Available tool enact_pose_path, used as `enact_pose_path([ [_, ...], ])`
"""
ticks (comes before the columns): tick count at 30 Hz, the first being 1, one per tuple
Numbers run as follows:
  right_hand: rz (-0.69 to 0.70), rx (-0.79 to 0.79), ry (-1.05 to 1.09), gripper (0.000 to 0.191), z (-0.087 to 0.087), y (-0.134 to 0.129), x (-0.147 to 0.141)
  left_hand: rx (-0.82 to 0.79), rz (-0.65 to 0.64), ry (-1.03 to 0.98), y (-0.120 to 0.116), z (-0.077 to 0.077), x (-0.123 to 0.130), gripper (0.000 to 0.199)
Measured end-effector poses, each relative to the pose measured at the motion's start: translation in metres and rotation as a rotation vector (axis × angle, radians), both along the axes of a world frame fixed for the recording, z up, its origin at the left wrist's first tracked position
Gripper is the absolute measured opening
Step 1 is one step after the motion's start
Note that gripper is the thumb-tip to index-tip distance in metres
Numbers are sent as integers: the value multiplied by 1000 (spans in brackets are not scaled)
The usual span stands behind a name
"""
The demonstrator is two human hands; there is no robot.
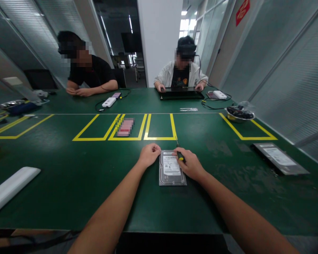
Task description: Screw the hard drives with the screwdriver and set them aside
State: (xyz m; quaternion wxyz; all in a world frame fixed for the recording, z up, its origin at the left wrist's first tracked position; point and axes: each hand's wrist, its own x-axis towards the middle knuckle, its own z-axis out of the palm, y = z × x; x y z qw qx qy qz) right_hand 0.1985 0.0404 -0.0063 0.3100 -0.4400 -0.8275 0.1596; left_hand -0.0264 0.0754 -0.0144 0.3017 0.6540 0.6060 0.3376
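Observation:
A silver hard drive [171,169] with a white label lies flat on the green table [108,197], between my two hands. My right hand [190,164] is closed around a screwdriver [180,156] with a black and yellow handle, over the drive's upper right edge; its thin shaft points away from me. At the drive's upper left corner is my left hand [149,155], its fingers curled and pressed together. Whatever those fingertips hold, if anything, is too small to make out.
A second drive-like unit [279,158] and a metal bowl of dark parts [240,113] are on the right. A white object [13,187] lies at left. Yellow tape outlines cross the table. Two people sit opposite, one holding a dark panel [182,94].

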Motion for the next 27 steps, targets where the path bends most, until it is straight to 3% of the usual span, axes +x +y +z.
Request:
enact_pose_path([
  [12, 0, 16, -7, 31, -2, 0, 0, 58, 10, 15, -8, 1, 2, 13],
  [22, 3, -7, 10, 33, 0, -1, 0, 42, -60, 4, 0, 0, -4, 13],
  [27, 4, -25, 15, 35, 1, -2, 0, 17, -124, -101, 2, -1, -8, 16],
])
